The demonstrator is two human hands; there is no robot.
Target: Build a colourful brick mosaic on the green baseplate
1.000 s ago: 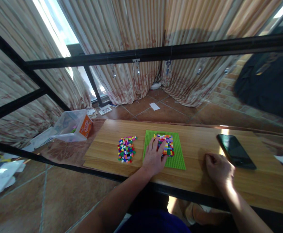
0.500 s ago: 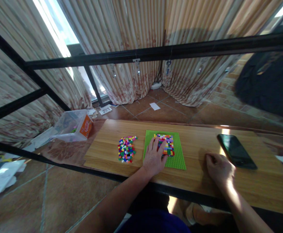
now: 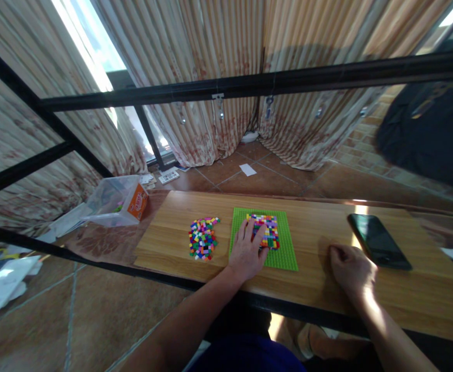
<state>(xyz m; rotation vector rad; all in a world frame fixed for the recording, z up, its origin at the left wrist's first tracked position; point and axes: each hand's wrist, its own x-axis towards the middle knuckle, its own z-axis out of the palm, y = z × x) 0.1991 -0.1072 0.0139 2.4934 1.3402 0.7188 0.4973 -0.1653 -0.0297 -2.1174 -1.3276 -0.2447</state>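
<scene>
My left hand (image 3: 247, 250) lies flat and open on the green baseplate (image 3: 284, 253), its fingers spread over the left part of a patch of small coloured bricks (image 3: 270, 231) fixed to the plate. A loose pile of coloured bricks (image 3: 202, 238) sits on the wooden table (image 3: 312, 289) just left of the plate. Resting on the table to the right of the plate, my right hand (image 3: 351, 271) has its fingers curled in; nothing shows in it. A black phone (image 3: 377, 241) lies just beyond it.
A clear plastic box with an orange label (image 3: 118, 201) stands on the floor at the table's left end. Black frame bars (image 3: 250, 85) cross above and to the left. Curtains hang behind. Papers lie on the tiled floor at the left.
</scene>
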